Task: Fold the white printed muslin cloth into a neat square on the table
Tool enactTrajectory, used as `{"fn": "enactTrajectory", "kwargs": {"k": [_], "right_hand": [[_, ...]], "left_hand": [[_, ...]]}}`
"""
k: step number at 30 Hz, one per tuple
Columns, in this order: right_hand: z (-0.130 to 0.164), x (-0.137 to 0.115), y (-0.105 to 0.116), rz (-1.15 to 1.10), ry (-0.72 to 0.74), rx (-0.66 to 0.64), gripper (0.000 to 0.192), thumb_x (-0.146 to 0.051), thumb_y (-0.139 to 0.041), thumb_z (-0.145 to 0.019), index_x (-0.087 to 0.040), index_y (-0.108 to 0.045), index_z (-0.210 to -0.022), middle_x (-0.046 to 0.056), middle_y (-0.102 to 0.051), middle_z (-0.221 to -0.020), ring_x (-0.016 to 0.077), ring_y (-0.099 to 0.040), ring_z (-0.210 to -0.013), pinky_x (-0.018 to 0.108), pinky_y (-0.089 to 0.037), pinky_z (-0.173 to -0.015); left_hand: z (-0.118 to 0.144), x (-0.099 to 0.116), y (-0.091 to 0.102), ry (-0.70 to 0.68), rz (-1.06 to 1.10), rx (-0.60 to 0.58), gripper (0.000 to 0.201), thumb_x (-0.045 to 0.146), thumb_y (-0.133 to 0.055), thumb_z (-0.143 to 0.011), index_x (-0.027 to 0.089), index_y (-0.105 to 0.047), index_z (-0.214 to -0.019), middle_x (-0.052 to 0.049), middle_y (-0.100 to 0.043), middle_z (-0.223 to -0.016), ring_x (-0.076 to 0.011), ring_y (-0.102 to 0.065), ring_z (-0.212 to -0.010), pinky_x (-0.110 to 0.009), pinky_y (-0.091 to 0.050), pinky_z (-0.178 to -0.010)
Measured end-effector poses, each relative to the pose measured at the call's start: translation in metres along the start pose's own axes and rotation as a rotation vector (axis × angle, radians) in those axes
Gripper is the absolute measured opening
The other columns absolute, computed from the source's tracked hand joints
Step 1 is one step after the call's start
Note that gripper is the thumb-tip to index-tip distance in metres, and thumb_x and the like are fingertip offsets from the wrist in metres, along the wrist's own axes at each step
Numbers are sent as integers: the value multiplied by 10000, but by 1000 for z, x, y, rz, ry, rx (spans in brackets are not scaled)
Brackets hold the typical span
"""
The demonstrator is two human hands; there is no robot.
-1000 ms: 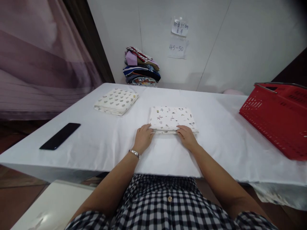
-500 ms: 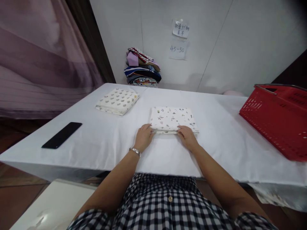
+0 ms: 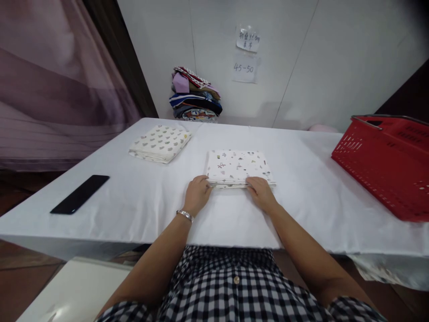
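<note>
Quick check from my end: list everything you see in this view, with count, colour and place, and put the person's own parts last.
folded cloth: 1, white with small prints, table centre, near edge under both hands
second folded cloth: 1, cream with small prints, far left of table
phone: 1, black, left near edge of table
basket: 1, red, right side of table
clothes pile: 1, mixed colours, against the wall behind the table
paper notes: 2, white, on the wall
table: 1, white cover
curtain: 1, mauve, left
left hand: 1, bracelet at wrist, on folded cloth's near left corner
right hand: 1, on its near right edge
</note>
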State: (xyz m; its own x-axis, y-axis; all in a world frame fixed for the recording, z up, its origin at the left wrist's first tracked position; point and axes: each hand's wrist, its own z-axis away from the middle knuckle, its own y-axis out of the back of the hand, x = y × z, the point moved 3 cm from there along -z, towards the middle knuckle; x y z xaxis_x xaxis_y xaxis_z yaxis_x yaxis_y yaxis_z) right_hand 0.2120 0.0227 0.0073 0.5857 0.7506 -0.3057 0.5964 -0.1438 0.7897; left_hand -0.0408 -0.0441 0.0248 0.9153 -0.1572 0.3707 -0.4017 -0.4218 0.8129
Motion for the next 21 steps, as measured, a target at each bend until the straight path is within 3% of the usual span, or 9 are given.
{"fn": "enactTrajectory", "kwargs": {"k": [3,8,13,21], "right_hand": [[-1,-1,1,-13,5,10,264,-249,-416,-912,-233,-584,-1115,78,-625,-1122,231,-540,-1058,434,-402,-924],[-3,-2,1,-44,29,47,220,-245,-441,-908,-227,-629,-1022,63,-645,-1090,217,-555,-1032,420,-405,-910],[0,4,7,-27,-17,52,210,-266,-459,-898,-238,-650,-982,57,-657,-1062,220,-565,-1003,422,-401,-895],[16,43,32,-67,-232,121,216,-299,-472,-862,-242,-679,-880,36,-688,-940,227,-600,-923,424,-401,-901]], "left_hand": [[1,2,1,-14,17,29,21,199,-563,-783,196,-545,-793,-70,-611,-1055,-210,-540,-1014,-364,-415,-870],[2,5,-3,-127,-4,6,292,214,-531,-815,185,-539,-1106,-88,-580,-1162,-223,-494,-1108,-380,-379,-932],[0,2,-7,-98,-7,-76,171,206,-484,-839,208,-612,-953,-63,-627,-1022,-217,-535,-1007,-385,-400,-879],[-2,2,-3,-54,-6,-84,104,229,-500,-815,212,-593,-858,-62,-624,-969,-222,-542,-954,-378,-411,-833]]}}
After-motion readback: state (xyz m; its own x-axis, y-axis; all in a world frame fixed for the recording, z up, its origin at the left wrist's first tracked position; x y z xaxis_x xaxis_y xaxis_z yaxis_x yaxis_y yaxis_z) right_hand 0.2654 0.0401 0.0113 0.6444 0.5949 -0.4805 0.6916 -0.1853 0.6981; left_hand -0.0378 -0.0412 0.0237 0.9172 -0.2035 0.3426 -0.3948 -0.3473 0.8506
